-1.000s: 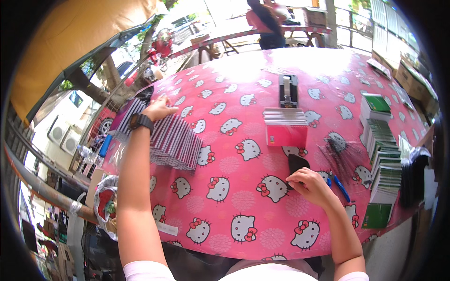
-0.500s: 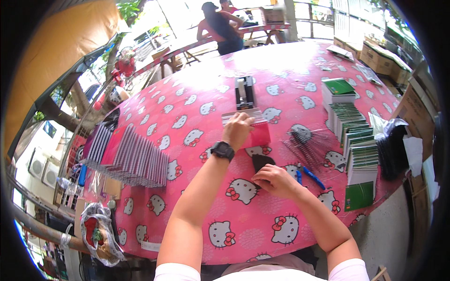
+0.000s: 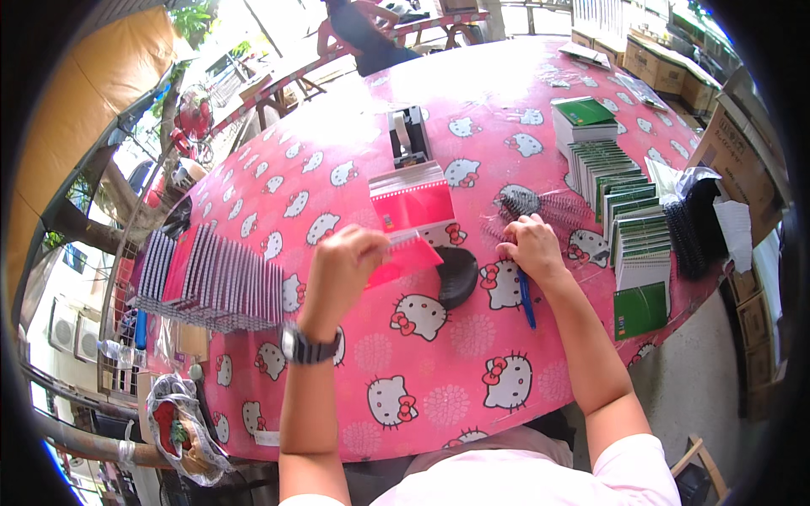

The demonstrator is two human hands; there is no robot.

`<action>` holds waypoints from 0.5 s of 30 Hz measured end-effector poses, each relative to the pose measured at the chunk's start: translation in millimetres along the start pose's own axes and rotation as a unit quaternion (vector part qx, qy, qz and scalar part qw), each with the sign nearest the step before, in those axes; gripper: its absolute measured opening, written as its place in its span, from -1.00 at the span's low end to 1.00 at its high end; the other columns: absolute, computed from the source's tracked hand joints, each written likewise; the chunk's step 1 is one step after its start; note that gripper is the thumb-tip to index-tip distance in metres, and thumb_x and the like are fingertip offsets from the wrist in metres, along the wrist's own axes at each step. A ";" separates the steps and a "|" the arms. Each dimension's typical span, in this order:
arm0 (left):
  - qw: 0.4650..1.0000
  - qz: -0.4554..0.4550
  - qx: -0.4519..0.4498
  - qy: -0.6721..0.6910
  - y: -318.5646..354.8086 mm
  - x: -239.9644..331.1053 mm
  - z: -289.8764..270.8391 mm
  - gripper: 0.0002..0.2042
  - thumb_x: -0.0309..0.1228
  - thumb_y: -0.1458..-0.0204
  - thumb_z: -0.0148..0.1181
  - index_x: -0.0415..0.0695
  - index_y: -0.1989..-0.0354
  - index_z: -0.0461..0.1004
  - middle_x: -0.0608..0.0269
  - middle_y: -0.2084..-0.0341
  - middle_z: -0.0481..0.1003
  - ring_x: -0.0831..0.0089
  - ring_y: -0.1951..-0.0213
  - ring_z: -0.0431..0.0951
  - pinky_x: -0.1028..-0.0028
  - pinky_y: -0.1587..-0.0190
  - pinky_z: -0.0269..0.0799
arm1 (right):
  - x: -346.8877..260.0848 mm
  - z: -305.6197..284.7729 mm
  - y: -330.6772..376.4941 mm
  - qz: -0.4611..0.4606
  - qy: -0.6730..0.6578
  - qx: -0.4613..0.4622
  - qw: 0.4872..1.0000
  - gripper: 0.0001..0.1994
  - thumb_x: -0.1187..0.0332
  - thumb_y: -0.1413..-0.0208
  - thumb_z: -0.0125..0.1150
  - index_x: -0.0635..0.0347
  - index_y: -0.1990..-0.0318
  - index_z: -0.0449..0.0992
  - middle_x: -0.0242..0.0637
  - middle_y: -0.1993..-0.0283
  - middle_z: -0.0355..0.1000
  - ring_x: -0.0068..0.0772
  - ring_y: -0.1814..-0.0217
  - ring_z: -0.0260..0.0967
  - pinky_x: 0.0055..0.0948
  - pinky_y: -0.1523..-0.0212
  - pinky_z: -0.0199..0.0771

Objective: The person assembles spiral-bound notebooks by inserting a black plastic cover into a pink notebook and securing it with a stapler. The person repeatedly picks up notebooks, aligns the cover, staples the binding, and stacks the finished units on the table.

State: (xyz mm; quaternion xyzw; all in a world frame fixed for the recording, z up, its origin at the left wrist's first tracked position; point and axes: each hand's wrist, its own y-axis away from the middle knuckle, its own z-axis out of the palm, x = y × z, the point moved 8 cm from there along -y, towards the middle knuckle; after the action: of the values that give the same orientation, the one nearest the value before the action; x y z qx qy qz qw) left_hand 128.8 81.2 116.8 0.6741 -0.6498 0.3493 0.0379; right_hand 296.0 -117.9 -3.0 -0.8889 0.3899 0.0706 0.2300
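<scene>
My left hand, wearing a wristwatch, pinches the edge of a red notebook with a row of punched holes. Just beyond it lies a stack of red notebooks, holes facing me. A black, curved, block-like piece rests on the table to the right of the held notebook. My right hand is closed beside a pile of dark spiral binding coils. Blue-handled pliers stick out from under its palm; the fingers' grip on them is partly hidden.
Behind the notebooks stands a black device with a pale roll. Bound notebooks line the left side; green notebooks line the right, next to black coils. A plastic bag hangs at the near-left edge. A person stands beyond.
My left hand has come back toward me from the stack with a red notebook. My right hand has left the black piece and moved up and right to the pliers and coils.
</scene>
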 end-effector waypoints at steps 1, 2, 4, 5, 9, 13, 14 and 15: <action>1.000 0.003 0.004 -0.015 21.6 3.8 -1.3 -0.86 -0.53 0.12 0.29 -0.16 0.34 0.56 0.15 0.43 0.53 0.25 0.40 0.54 0.37 0.34 0.45 | -5.3 1.5 -2.4 0.001 0.002 0.006 1.000 -0.85 0.33 0.05 0.28 0.17 0.36 0.52 -0.21 0.27 0.44 -0.14 0.14 0.38 -0.26 0.11 0.41; 1.000 0.006 0.007 -0.028 42.2 9.6 3.8 -0.85 -0.57 0.14 0.29 -0.18 0.33 0.56 0.15 0.45 0.53 0.30 0.41 0.55 0.41 0.37 0.45 | -7.6 3.0 -4.6 0.004 0.005 0.012 1.000 -0.85 0.32 0.05 0.28 0.18 0.36 0.50 -0.20 0.27 0.43 -0.14 0.13 0.38 -0.25 0.10 0.41; 0.998 0.004 0.036 -0.047 73.1 13.5 18.9 -0.82 -0.61 0.15 0.28 -0.19 0.32 0.57 0.16 0.45 0.53 0.34 0.41 0.55 0.44 0.39 0.45 | -9.8 -4.3 -11.1 0.007 -0.035 0.049 0.998 -0.82 0.34 0.01 0.24 0.21 0.30 0.43 -0.15 0.28 0.42 -0.09 0.11 0.36 -0.23 0.10 0.40; 0.997 -0.003 0.060 -0.056 85.2 13.3 27.5 -0.81 -0.61 0.15 0.28 -0.17 0.30 0.57 0.17 0.44 0.53 0.33 0.41 0.54 0.44 0.39 0.45 | -7.6 -13.2 -11.0 0.041 -0.065 0.069 0.995 -0.82 0.40 -0.06 0.14 0.23 0.19 0.39 -0.11 0.25 0.41 -0.04 0.11 0.35 -0.20 0.10 0.40; 0.993 -0.020 0.117 -0.014 102.8 13.1 39.9 -0.70 -0.64 0.16 0.23 -0.10 0.18 0.58 0.20 0.38 0.54 0.30 0.38 0.52 0.40 0.32 0.43 | -48.2 -64.3 2.3 -0.037 -0.069 0.179 0.981 -0.72 0.49 -0.12 -0.06 0.22 -0.01 0.32 -0.07 0.19 0.36 0.00 0.13 0.35 -0.16 0.12 0.41; 0.993 0.048 0.078 -0.080 106.8 29.1 48.1 -0.63 -0.59 0.13 0.16 -0.06 0.08 0.54 0.29 0.33 0.53 0.32 0.27 0.51 0.35 0.19 0.41 | -103.9 -40.4 28.0 -0.060 -0.108 0.075 0.989 -0.54 0.56 -0.04 -0.11 0.17 -0.16 0.22 -0.06 0.18 0.32 0.00 0.13 0.35 -0.16 0.16 0.44; 0.991 0.060 0.078 -0.086 107.0 32.1 51.2 -0.61 -0.59 0.14 0.16 -0.06 0.06 0.54 0.30 0.33 0.53 0.34 0.27 0.51 0.35 0.19 0.40 | -110.4 -25.3 32.9 -0.042 -0.102 0.035 0.993 -0.50 0.58 -0.02 -0.11 0.16 -0.19 0.18 -0.06 0.17 0.31 0.00 0.12 0.35 -0.17 0.17 0.45; 0.990 0.071 0.078 -0.093 107.4 35.1 53.1 -0.60 -0.59 0.14 0.16 -0.06 0.04 0.53 0.31 0.33 0.53 0.36 0.26 0.51 0.36 0.19 0.40 | -117.4 -12.5 36.6 -0.039 -0.082 0.002 0.996 -0.47 0.55 -0.02 -0.07 0.15 -0.22 0.13 -0.04 0.14 0.29 0.01 0.08 0.36 -0.17 0.20 0.47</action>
State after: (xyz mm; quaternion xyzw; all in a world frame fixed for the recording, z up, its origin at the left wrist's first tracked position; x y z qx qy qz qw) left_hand 51.2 8.1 51.8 0.6570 -0.6672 0.3364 -0.1005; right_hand 188.3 -67.7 30.9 -0.8944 0.3346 0.1331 0.2654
